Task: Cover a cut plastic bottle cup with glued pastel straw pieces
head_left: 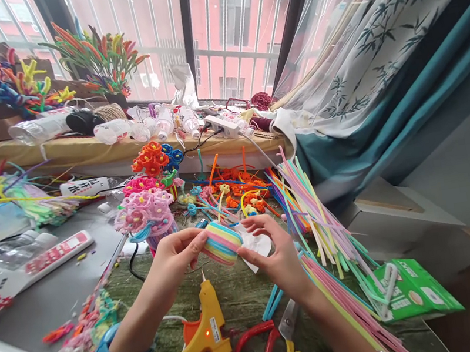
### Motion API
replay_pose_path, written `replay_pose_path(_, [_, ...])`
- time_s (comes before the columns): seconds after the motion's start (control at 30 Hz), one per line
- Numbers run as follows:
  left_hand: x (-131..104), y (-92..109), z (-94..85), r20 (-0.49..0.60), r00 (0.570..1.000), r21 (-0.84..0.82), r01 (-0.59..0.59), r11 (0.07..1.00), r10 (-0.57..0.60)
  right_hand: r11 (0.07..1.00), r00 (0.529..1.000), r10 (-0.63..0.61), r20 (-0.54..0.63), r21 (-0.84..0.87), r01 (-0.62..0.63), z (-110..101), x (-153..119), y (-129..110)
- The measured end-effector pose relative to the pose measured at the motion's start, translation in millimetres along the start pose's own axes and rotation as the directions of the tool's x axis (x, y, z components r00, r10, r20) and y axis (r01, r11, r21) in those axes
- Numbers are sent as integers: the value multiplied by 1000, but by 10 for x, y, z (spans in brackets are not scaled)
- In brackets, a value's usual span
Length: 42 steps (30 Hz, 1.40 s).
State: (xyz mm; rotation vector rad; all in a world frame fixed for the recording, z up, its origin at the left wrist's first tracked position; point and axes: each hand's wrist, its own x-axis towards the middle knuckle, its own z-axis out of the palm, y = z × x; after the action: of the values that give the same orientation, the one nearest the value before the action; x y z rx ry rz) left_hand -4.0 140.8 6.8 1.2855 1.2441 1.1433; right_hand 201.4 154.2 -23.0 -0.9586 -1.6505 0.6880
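Observation:
A short roll of pastel pipe cleaners (222, 242), striped blue, yellow and pink, is held up above the table between both hands. My left hand (175, 254) pinches its left end between thumb and fingers. At the right end, my right hand (277, 255) has its thumb against the lower edge, with loosely curled fingers above. Below them lies a yellow hot glue gun (207, 338), its red light lit and nozzle pointing away. Red-handled pliers (266, 343) and yellow-handled scissors (289, 325) lie beside it. A white paper scrap (257, 247) is partly hidden behind my right hand.
Pipe-cleaner flowers (146, 208) stand in a pot at centre left, with loose orange flowers (241, 187) behind. Bundles of pastel pipe cleaners (317, 216) lie at right beside a green packet (414, 290). Plastic bottles (116, 129) line the windowsill.

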Motion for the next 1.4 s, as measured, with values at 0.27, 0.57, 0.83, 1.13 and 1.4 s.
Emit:
replay_pose_path(0.27, [-5,7,52,-58,996,20,-64,998,65,996,987,86,-133,30,-83,-29,-42,24])
replay_pose_path(0.57, [-28,14,64,-119,972,48,-198,979,203,985,990,121,-70,134,-111,-30,-35,-27])
replay_pose_path(0.83, [-32,-20,72,-127,957,89,-250,964,260,986,997,59,-56,162,-50,-40,-63,-68])
replay_pose_path(1.13, [16,-156,39,83,897,745,-346,571,434,924,932,-361,-38,118,363,-112,-98,-201])
replay_pose_path(1.4, [-49,-89,83,307,762,859,-480,179,570,861,861,-508,16,-24,508,-127,-94,-256])
